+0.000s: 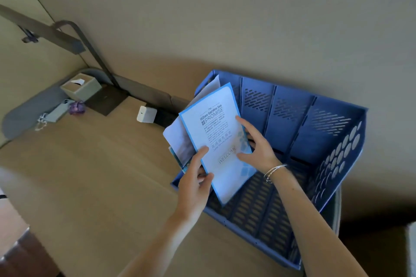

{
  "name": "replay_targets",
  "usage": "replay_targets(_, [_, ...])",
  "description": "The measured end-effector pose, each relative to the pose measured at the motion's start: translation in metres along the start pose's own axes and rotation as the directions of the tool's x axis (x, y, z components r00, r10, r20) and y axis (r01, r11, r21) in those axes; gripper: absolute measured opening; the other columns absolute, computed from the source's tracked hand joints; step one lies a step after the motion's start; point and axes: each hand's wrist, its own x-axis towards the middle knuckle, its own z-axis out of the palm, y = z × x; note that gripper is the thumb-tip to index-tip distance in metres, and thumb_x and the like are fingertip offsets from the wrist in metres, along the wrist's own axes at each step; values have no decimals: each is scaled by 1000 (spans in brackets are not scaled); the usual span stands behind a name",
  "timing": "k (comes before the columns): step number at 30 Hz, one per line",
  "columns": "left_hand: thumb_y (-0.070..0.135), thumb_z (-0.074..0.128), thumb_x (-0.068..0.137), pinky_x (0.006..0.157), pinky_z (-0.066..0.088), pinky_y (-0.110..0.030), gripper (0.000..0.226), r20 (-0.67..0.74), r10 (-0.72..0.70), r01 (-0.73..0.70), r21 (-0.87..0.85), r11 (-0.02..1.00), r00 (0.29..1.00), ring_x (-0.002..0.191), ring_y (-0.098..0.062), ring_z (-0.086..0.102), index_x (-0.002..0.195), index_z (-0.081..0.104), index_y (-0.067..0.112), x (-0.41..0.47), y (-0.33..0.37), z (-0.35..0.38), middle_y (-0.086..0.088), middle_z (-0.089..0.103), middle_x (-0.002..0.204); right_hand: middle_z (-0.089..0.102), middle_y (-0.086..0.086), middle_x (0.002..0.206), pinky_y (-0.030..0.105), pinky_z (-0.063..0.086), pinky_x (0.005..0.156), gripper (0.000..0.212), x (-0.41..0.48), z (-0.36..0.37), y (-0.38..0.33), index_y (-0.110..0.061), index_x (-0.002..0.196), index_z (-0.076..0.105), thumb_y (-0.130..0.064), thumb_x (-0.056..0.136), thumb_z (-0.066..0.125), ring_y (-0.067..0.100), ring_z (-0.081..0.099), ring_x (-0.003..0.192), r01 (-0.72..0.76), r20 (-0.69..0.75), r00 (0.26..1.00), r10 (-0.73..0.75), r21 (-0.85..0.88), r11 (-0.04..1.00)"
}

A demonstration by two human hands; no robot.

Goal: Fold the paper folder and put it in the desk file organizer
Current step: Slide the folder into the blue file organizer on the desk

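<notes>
A light blue and white paper folder (216,126) with printed text stands tilted in the leftmost slot of the blue plastic desk file organizer (337,146). Its lower edge rests on the organizer's slotted floor. My left hand (195,177) grips the folder's lower left edge, thumb on the front. My right hand (256,144) presses on the folder's right side, fingers spread over the front. White sheets (177,139) stick out behind the folder on its left.
The organizer lies on a tan desk (90,175) against the wall. At the far left stand a tissue box (81,87), a phone with a purple charm (65,108), a white adapter (146,114) and a desk lamp arm (90,49).
</notes>
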Motion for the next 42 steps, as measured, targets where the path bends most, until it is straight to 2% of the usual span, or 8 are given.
replay_targets(3, [-7, 61, 88, 86, 54, -23, 69, -20, -13, 13, 1, 1000, 1000, 99, -16, 68, 138, 42, 36, 1, -8, 8, 34, 58, 123, 49, -5, 131, 16, 40, 101, 104, 5, 2, 10, -50, 144, 33, 5, 67, 75, 2, 48, 120, 18, 1, 1000, -18, -44, 999])
replay_targets(7, [-9, 63, 87, 86, 54, -20, 66, -43, -25, 26, 19, 999, 999, 100, -9, 68, 139, 44, 27, 4, -16, 14, 39, 55, 123, 46, -14, 127, 0, 33, 95, 106, 10, 8, 24, -52, 145, 28, 2, 67, 75, -11, 44, 119, 42, 5, 999, -41, -118, 992])
replay_targets(12, [-6, 65, 86, 80, 53, -16, 68, -73, -49, 55, 80, 995, 996, 87, -13, 71, 137, 44, 33, 8, -25, 18, 3, 68, 118, 40, -18, 130, -7, 29, 89, 112, 15, 13, 40, -56, 145, 23, 5, 66, 75, -15, 40, 114, 21, 0, 1000, -21, -204, 979])
replay_targets(18, [-1, 65, 88, 72, 49, -11, 64, -104, -28, 44, 159, 986, 994, 69, -10, 66, 134, 43, 38, 13, -29, 22, -8, 68, 89, 39, -27, 136, -1, 31, 97, 108, 24, 18, 43, -54, 145, 26, 7, 67, 69, -16, 37, 125, 51, -69, 995, -66, -198, 979])
replay_targets(23, [3, 67, 87, 72, 47, -6, 64, -145, -47, 78, 216, 973, 988, 75, -5, 68, 132, 42, 41, 13, -30, 24, -4, 70, 93, 40, -20, 141, 19, 40, 99, 108, 29, 23, 41, -59, 143, 24, 5, 69, 68, -5, 44, 125, 22, -62, 997, -34, -187, 982])
replay_targets(28, [4, 67, 86, 71, 55, -20, 62, -165, -117, 152, 216, 964, 979, 80, 0, 70, 127, 42, 44, 15, -30, 20, 21, 67, 93, 43, -21, 122, 5, 36, 87, 107, 34, 24, 44, -60, 143, 22, 3, 71, 70, -24, 42, 110, 27, 14, 1000, -25, -202, 979])
replay_targets(36, [-4, 65, 86, 75, 49, -6, 62, -176, -13, 48, 193, 980, 984, 83, -5, 68, 129, 43, 36, 13, -30, 22, 0, 64, 120, 45, -15, 120, 3, 33, 82, 107, 35, 23, 45, -62, 143, 19, -5, 72, 74, -27, 40, 106, 8, 31, 1000, -1, -227, 974])
replay_targets(42, [-5, 63, 87, 76, 43, 1, 65, -162, 38, -10, 172, 985, 986, 99, -26, 67, 135, 44, 33, 13, -32, 24, -6, 60, 133, 45, -14, 123, -2, 33, 78, 101, 30, 20, 44, -62, 141, 21, -8, 74, 73, -22, 44, 101, -18, 2, 1000, 19, -239, 971])
